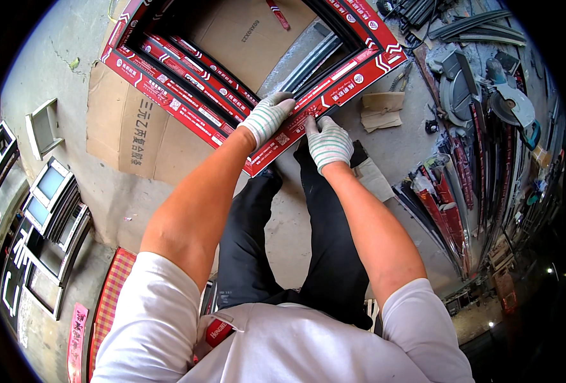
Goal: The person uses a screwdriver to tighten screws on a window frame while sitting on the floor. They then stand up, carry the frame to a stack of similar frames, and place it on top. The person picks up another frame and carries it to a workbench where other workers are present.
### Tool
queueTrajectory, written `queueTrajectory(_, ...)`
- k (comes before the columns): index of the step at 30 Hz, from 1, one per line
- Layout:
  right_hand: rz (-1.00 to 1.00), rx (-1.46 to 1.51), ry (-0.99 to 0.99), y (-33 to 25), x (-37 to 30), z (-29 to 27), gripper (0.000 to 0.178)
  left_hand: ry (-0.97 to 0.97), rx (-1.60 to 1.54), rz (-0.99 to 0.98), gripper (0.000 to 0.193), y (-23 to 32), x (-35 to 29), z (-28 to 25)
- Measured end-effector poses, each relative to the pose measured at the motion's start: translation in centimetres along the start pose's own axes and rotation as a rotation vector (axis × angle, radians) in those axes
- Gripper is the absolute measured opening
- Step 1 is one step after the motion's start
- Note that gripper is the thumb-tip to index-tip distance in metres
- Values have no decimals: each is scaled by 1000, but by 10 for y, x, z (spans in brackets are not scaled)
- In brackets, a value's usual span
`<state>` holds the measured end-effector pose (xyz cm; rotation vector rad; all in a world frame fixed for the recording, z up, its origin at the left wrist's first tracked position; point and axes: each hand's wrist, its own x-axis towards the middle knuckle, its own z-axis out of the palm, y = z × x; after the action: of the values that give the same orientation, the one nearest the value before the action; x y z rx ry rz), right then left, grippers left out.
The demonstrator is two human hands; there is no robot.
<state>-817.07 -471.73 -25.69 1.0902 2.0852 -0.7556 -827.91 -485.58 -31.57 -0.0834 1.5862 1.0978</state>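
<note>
A black window frame covered in red printed protective film lies tilted in front of me, one corner pointing toward my legs. My left hand, in a white glove with green stripes, is closed over the near rail beside that corner, its thumb along the inner edge. Just to its right, my right hand, gloved alike, holds the outer edge of the same rail. Its thumb rests on the red film while the other fingers are partly hidden at the edge.
Flattened cardboard lies under the frame. At the right are a circular saw, a grey machine and bundles of long profiles. Small white frames stack at the left, near a checked red cloth. A folded brown paper piece sits nearby.
</note>
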Motion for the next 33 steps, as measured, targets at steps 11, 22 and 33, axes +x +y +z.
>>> queueTrajectory(11, -267, 197, 105, 23, 14, 25, 30, 41, 822, 172, 80, -19, -74, -9)
queueTrajectory(22, -148, 691, 53, 31, 15, 48, 32, 100, 954, 85, 94, -11, -76, 3)
queueTrajectory(33, 89, 181, 88, -12, -5, 18, 45, 136, 945, 109, 93, -19, -77, 5)
